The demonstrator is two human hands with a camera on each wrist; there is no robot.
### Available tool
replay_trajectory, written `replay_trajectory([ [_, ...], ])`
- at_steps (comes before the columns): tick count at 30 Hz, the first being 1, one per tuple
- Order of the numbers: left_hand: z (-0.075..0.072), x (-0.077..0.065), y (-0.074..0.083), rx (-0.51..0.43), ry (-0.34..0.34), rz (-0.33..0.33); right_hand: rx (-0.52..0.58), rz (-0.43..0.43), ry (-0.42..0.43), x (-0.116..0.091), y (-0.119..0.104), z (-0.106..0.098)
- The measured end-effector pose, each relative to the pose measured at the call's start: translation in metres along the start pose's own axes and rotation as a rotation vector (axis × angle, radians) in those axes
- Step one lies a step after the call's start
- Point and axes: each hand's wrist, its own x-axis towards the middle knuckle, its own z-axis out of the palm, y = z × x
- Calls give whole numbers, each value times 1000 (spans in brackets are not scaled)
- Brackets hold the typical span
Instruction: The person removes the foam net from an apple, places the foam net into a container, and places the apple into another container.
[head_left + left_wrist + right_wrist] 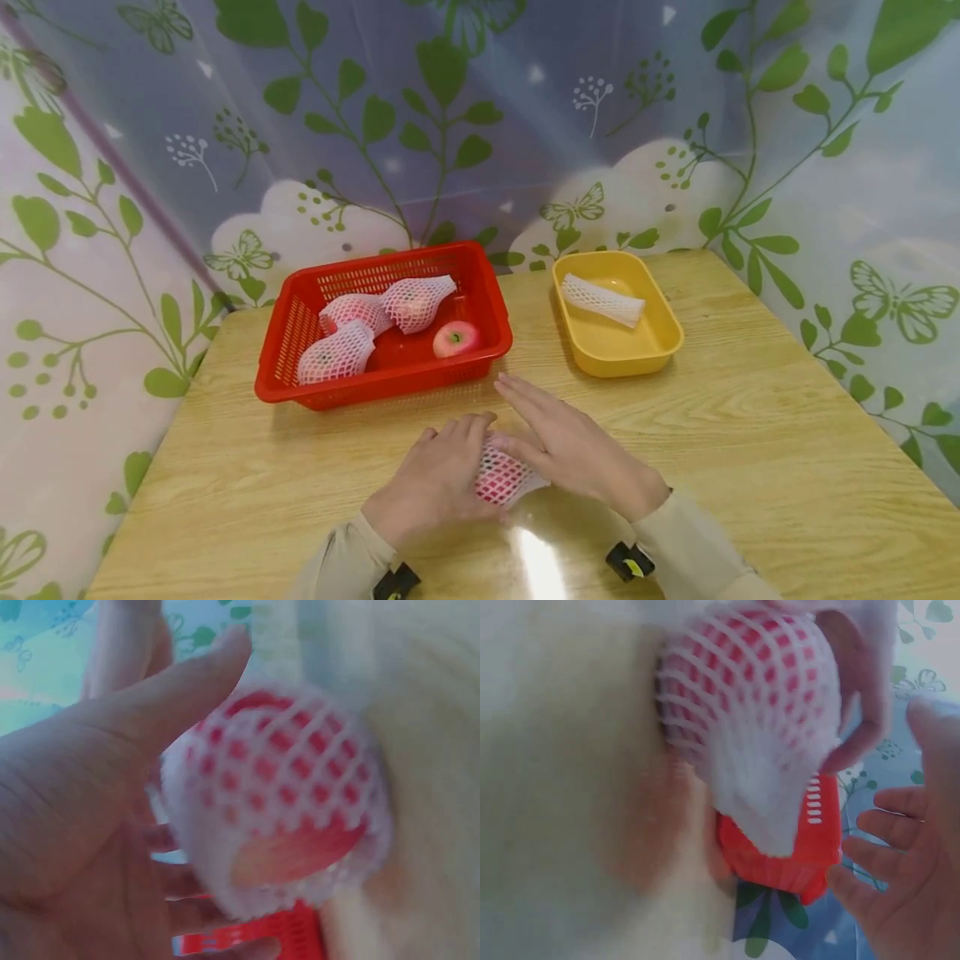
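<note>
A red apple in a white foam net is low over the table between the two hands. My left hand holds it from the left side, thumb and fingers around it. In the left wrist view, the netted apple shows a bare red patch where the net ends. The net's gathered tail hangs toward the right wrist camera. My right hand is beside the apple on the right, fingers straight and spread, palm turned toward it in the right wrist view.
Behind the hands stands a red basket with several netted apples and one bare apple. To its right, a yellow bin contains a loose foam net. A leaf-patterned curtain closes off the wooden table at the back.
</note>
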Motion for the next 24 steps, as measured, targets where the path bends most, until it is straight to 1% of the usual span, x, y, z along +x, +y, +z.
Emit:
replay_trajectory([
  [2, -4, -3, -4, -15, -23, -5, 14, 17, -37, -5, -2, 5],
  [5, -11, -9, -10, -15, -38, -5, 8, 20, -76, -9, -3, 15],
  [7, -13, -12, -14, -16, -42, -5, 2, 20, -91, -9, -2, 21],
  [9, -15, -13, -16, -16, -46, -3, -6, 1, -91, -8, -1, 27],
  [11, -14, -15, -18, -21, -44, 1, -15, -9, -90, -7, -1, 31],
  [14, -12, -16, -19, -36, -40, 8, -58, -36, -81, -6, 0, 36],
  [17, -9, -19, -20, -69, -48, 0, -92, -35, -82, -5, 1, 42],
  [20, -8, -22, -23, -104, -63, -19, -106, -8, -95, -4, 2, 47],
  [24, -7, -25, -27, -115, -71, -29, -91, 38, -119, -3, 3, 49],
])
